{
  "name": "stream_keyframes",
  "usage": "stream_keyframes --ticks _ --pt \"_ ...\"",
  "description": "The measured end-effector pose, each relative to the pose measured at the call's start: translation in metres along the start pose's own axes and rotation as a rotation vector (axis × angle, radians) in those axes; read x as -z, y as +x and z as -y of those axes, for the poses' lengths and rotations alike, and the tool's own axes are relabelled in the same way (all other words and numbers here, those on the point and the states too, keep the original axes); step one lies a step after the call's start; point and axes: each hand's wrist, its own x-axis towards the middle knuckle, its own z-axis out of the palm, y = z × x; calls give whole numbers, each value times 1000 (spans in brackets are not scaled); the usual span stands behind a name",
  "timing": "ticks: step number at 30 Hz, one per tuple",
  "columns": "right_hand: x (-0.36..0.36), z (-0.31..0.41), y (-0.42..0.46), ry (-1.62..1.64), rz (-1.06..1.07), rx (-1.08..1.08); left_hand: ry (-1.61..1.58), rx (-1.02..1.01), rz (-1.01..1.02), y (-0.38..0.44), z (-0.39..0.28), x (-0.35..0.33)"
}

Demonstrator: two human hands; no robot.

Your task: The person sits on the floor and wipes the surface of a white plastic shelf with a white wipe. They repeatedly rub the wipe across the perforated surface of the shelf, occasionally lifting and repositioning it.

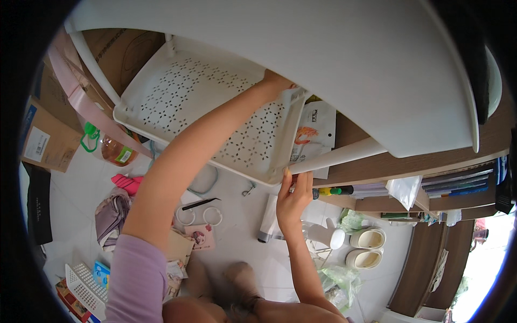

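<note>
A white plastic rack has a perforated lower shelf point(194, 97), a solid upper panel point(323, 52) and a tubular post point(339, 155) at its near right corner. My left hand point(278, 82) reaches across the lower shelf to its right rim, at the far end. The upper panel hides part of that hand, so its grip is unclear. At the near right corner, my right hand point(297, 194) grips the shelf corner around the foot of the post, thumb on top.
Left are a cardboard box point(52, 137), a green-capped bottle point(115, 149) and a pink strap point(93, 109). On the floor lie black tweezers point(200, 204), white rings point(212, 216) and cream clogs point(365, 248). A wooden bookshelf point(371, 177) flanks the right; a printed pouch point(313, 133) sits beside the rack.
</note>
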Motion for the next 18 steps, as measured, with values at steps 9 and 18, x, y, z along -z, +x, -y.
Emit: stream_keyframes --ticks 9,18 --pt "1 2 0 0 -6 1 -262 -70 578 -112 -23 54" --pt "10 -2 3 -25 -11 -10 -109 -197 1079 -123 -53 105"
